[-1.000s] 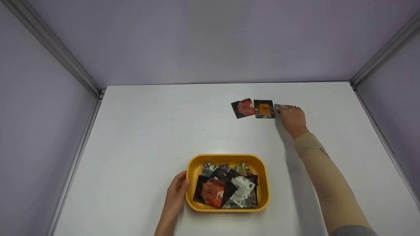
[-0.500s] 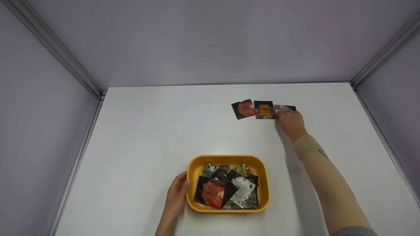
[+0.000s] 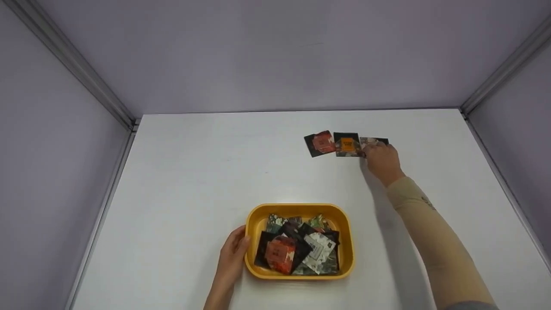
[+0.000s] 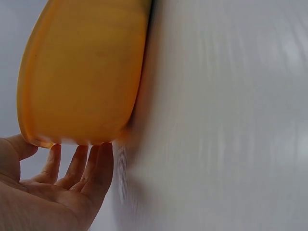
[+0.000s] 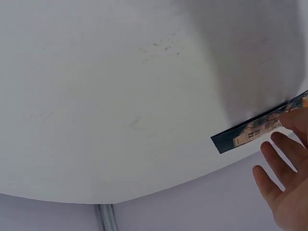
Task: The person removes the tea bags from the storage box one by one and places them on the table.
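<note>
While the left hand (image 3: 230, 256) touched the yellow tray (image 3: 298, 206), fingers outstretched, well short of the far edge of the tabletop (image 3: 193, 172), the right hand (image 3: 382, 162), fingers loose, touched the pale-and-dark packet (image 3: 370, 141) near that edge, just beside the orange-labelled packet (image 3: 347, 145).

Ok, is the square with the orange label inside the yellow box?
No, the square with the orange label lies outside the yellow box, flat on the white table.

Pale, dark-cornered packet (image 3: 369, 141) flat, rightmost of three, beyond yellow tray (image 3: 300, 277)
</note>
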The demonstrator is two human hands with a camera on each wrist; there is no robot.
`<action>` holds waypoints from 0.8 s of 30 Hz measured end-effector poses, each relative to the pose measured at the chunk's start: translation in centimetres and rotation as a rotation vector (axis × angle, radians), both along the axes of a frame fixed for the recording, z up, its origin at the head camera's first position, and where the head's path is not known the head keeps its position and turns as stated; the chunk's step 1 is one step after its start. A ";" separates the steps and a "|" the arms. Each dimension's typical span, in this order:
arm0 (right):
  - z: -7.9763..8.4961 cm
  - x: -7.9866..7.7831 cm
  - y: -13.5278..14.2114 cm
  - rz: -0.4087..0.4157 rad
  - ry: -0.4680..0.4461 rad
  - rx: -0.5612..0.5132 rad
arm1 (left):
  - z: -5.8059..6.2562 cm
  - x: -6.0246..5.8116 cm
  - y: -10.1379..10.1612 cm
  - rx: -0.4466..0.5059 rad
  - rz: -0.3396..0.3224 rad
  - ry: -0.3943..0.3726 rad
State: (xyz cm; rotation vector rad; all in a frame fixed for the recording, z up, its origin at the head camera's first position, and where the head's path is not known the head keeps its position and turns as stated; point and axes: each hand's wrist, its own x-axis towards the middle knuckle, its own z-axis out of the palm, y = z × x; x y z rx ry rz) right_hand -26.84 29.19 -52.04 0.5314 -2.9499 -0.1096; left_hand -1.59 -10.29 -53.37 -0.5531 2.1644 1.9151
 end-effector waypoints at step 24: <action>6.9 6.7 -5.5 0.383 0.073 0.225 | -0.1 -0.1 -0.1 -0.002 -0.015 0.000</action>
